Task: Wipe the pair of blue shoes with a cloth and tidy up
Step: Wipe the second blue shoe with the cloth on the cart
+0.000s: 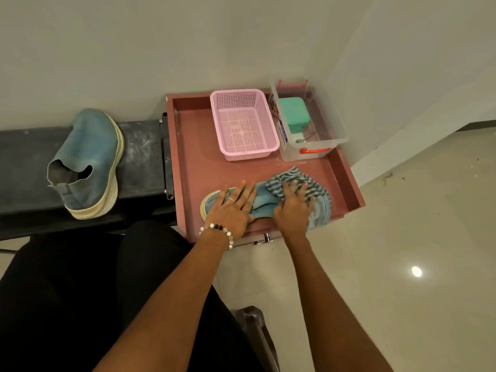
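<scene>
Head view — shoe (264, 202) half-hidden under cloth (295, 181).

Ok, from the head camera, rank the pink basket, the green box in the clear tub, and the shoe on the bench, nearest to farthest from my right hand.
From the right hand, which presses a striped cloth:
1. Pink basket, straight behind it on the tray.
2. Green box, behind and right, inside the clear tub.
3. Shoe on the bench, far left.

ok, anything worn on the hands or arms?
Bare forearms, no sleeves or gloves. Left hand: silver ring, orange nail polish, and at the wrist a beaded bracelet of white, clear and black beads. Right hand: nothing worn that shows.
</scene>
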Tool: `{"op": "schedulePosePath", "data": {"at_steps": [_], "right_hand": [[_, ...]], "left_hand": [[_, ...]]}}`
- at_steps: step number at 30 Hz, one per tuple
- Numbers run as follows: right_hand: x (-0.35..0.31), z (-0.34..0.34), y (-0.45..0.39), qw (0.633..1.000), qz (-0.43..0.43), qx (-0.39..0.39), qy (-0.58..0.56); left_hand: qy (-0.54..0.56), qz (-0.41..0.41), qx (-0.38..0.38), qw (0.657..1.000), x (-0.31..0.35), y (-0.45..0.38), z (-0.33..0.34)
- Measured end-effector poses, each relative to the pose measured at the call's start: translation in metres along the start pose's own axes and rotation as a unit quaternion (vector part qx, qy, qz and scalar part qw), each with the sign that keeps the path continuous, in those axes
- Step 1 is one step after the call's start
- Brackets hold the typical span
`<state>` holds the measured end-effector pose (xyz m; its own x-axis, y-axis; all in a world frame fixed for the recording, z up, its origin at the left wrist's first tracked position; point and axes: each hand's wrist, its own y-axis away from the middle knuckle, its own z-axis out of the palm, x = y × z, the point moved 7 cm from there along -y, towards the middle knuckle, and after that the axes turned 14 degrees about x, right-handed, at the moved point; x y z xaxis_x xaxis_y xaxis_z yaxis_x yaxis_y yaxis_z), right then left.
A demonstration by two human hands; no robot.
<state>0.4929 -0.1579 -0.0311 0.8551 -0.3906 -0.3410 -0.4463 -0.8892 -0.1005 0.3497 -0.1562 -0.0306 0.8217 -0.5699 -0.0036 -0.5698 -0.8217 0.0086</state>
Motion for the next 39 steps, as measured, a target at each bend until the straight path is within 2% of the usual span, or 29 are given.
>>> {"op": "schedulePosePath", "data": {"at_steps": [4, 6, 8, 10, 11, 13, 15, 16, 19, 21, 23, 25, 29, 31, 33, 35, 37, 39], "right_hand": [[-0.029, 0.010, 0.013, 0.981, -0.181, -0.058, -0.043], [-0.013, 0.001, 0.002, 0.965, -0.237, -0.099, -0.059], [0.014, -0.013, -0.018, 0.958, -0.270, -0.095, -0.019], [0.029, -0.022, -0.026, 0.964, -0.261, -0.042, 0.029], [0.028, -0.019, -0.023, 0.972, -0.230, -0.022, 0.037], [0.014, -0.008, -0.010, 0.994, -0.104, -0.022, -0.004], [-0.002, -0.006, -0.001, 0.996, 0.009, -0.011, -0.093], [-0.011, -0.007, 0.001, 0.991, 0.003, -0.015, -0.136], [-0.014, -0.010, 0.007, 0.966, -0.152, -0.109, -0.177], [0.012, -0.016, -0.005, 0.963, -0.200, -0.143, -0.107], [0.040, -0.022, -0.020, 0.972, -0.210, -0.102, -0.030], [0.049, -0.019, -0.017, 0.983, -0.169, -0.068, 0.006], [0.007, -0.007, 0.008, 0.998, -0.011, -0.005, -0.062], [-0.014, -0.008, 0.018, 0.993, -0.005, 0.008, -0.120], [-0.017, -0.015, 0.026, 0.982, -0.058, 0.007, -0.178], [0.000, -0.016, 0.032, 0.964, -0.182, -0.028, -0.194], [0.032, -0.019, 0.020, 0.953, -0.262, -0.048, -0.144], [0.063, -0.025, 0.003, 0.961, -0.271, -0.015, -0.062]], "left_hand": [[0.012, 0.015, -0.039, 0.999, -0.002, -0.002, 0.005], [0.011, 0.024, -0.043, 0.999, -0.003, -0.004, 0.004], [0.014, 0.028, -0.046, 0.998, -0.004, -0.005, 0.006], [0.016, 0.026, -0.047, 0.998, -0.005, -0.005, 0.008], [0.018, 0.026, -0.046, 0.998, -0.005, -0.005, 0.009], [0.023, 0.022, -0.042, 0.999, -0.005, -0.006, 0.009], [0.025, 0.017, -0.044, 0.999, -0.005, -0.006, 0.010], [0.024, 0.018, -0.045, 0.999, -0.005, -0.006, 0.009], [0.022, 0.024, -0.043, 0.999, -0.005, -0.005, 0.008], [0.023, 0.023, -0.044, 0.999, -0.005, -0.005, 0.009], [0.025, 0.022, -0.046, 0.998, -0.005, -0.005, 0.010], [0.026, 0.018, -0.044, 0.999, -0.005, -0.006, 0.012], [0.021, 0.007, -0.047, 0.999, -0.005, -0.006, 0.014], [0.019, 0.006, -0.052, 0.998, -0.004, -0.006, 0.013], [0.020, 0.007, -0.055, 0.998, -0.005, -0.005, 0.011], [0.022, 0.009, -0.058, 0.998, -0.005, -0.005, 0.011], [0.029, 0.012, -0.061, 0.998, -0.006, -0.005, 0.013], [0.033, 0.011, -0.061, 0.998, -0.006, -0.005, 0.016]]}}
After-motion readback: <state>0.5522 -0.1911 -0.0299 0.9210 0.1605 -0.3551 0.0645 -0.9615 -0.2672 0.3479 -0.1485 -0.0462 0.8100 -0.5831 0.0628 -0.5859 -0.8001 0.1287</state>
